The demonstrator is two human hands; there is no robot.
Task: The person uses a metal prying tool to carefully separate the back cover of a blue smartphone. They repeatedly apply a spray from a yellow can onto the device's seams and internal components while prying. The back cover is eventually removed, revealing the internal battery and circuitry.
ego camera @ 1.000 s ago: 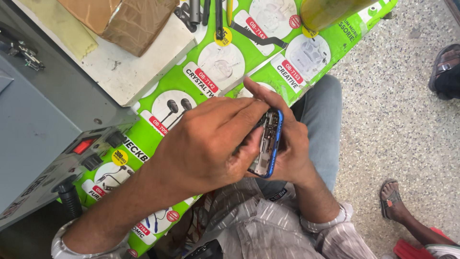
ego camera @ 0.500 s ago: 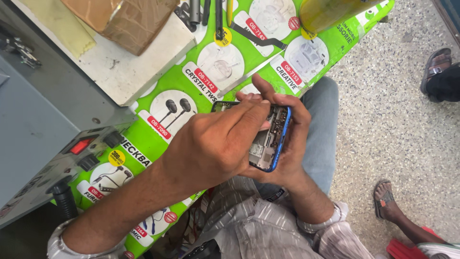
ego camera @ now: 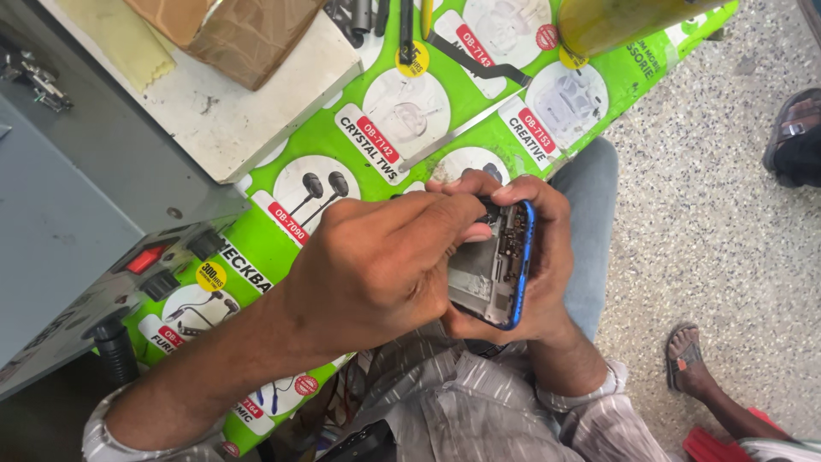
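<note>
Over the green printed mat (ego camera: 282, 231), just beside its near edge, the right hand (ego camera: 547, 265) cradles an opened blue-framed phone (ego camera: 496, 274), fingers wrapped around its back. Fingers of the left hand (ego camera: 376, 265) pinch closed at the phone's top end; whether they grip a tool cannot be told. Working well here likely means bracing both wrists and pressing lightly on the exposed board.

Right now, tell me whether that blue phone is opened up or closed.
Opened up. The blue-framed phone has a cover off: bare metal plates and circuit parts show inside its frame. The right hand cradles it while the left hand works at its top.
</note>
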